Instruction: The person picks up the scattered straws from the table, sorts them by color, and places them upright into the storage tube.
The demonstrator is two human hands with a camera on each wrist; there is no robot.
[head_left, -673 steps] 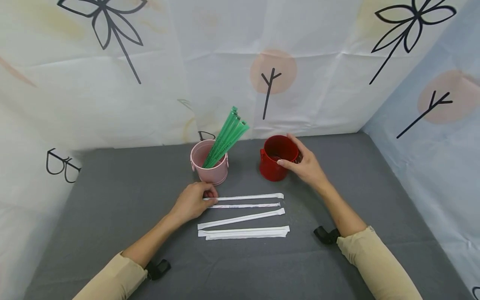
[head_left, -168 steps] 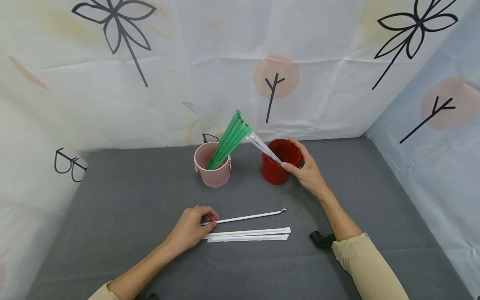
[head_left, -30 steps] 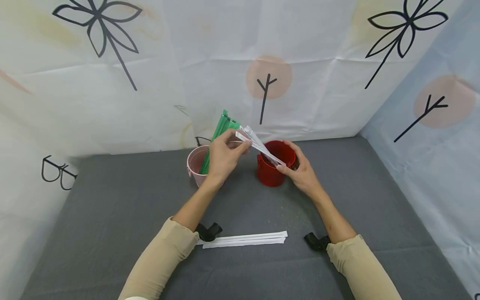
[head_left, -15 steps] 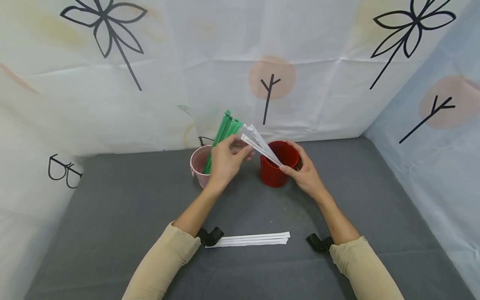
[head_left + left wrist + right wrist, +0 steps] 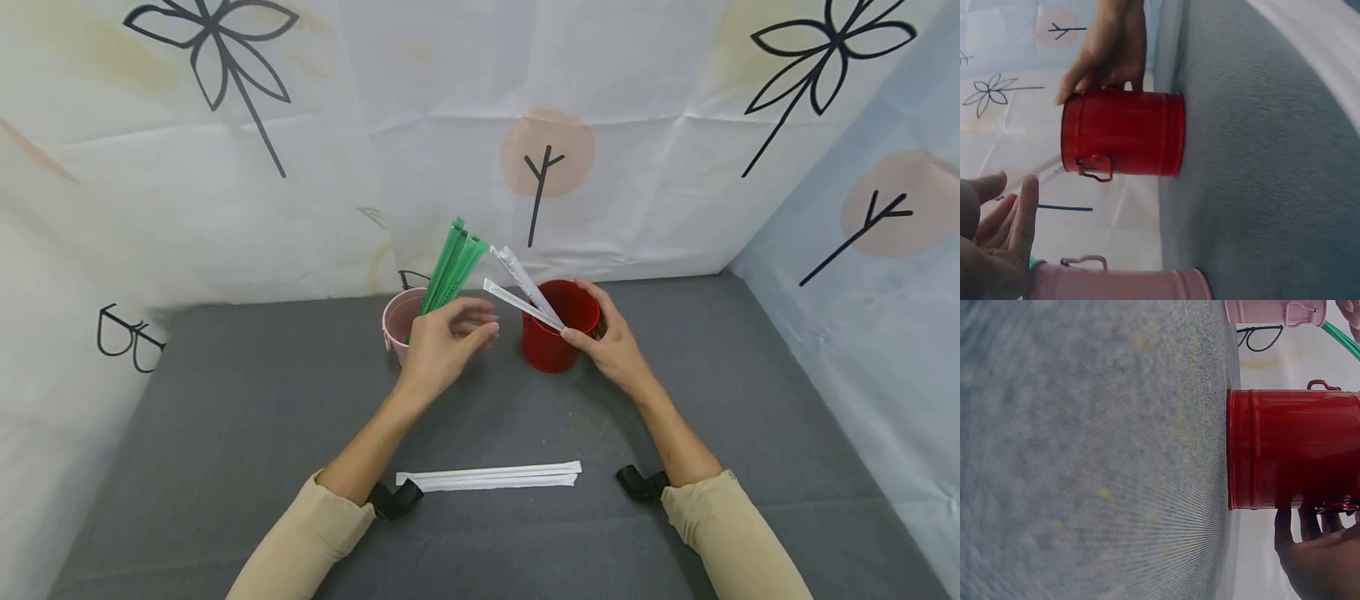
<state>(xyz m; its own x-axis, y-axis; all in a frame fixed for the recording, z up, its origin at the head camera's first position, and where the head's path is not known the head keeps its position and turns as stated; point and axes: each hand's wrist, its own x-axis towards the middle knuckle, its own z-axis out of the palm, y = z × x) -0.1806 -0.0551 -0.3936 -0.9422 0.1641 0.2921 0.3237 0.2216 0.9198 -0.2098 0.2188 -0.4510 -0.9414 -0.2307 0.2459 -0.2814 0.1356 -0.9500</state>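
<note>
My left hand (image 5: 442, 340) hovers beside the pink bucket (image 5: 396, 321), fingers loosely bent and holding nothing. In the left wrist view its fingers (image 5: 1024, 219) stretch out short of the red bucket (image 5: 1122, 134). My right hand (image 5: 613, 350) grips the red bucket (image 5: 546, 354) at its right side, thumb at the rim and the other fingers (image 5: 1310, 524) around the wall. White paper-wrapped straws (image 5: 531, 285) lean out of that bucket to the left, the newest one (image 5: 521, 303) lying lower and apart. Their lower ends are hidden inside.
Several green straws (image 5: 453, 260) stand in the pink bucket, partly behind my left hand. A few more white wrapped straws (image 5: 491, 477) lie side by side on the grey cloth (image 5: 510, 550) near my left wrist. A printed white backdrop (image 5: 637, 192) rises behind the buckets.
White wrapped straws have gone from the cloth into the red bucket over these frames. Just now my left hand let go of one there and drew back down-left. My right hand stays on the bucket.
</note>
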